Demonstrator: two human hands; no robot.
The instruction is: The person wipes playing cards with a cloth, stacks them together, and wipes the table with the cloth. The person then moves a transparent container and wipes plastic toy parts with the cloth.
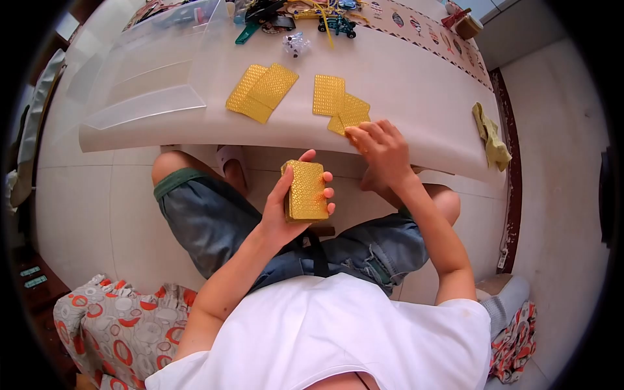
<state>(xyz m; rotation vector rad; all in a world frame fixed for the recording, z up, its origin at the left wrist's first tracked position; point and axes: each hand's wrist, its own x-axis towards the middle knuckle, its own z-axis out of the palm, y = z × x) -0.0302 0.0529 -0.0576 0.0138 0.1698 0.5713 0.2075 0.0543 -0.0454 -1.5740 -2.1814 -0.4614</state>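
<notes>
A thick deck of gold playing cards (305, 192) rests in my left hand (281, 207), above my lap. My thumb lies along one side of the deck and the fingertips wrap round the other. At the table's front edge, my right hand (383, 149) has its fingers curled together at the near corner of a gold playing card (336, 125). Its fingers hide part of that card. This card overlaps two more gold cards (329, 95), fanned on the table. To the left lies another group of overlapping gold cards (273, 86), face pattern alike.
A clear plastic bin (146, 107) stands on the white table (422, 84) at left. Toy cars (338, 26) and a small clear figure (296, 44) sit at the back. A yellowish cloth (491, 136) hangs at the right edge. Patterned fabric (123, 318) covers a seat beside me.
</notes>
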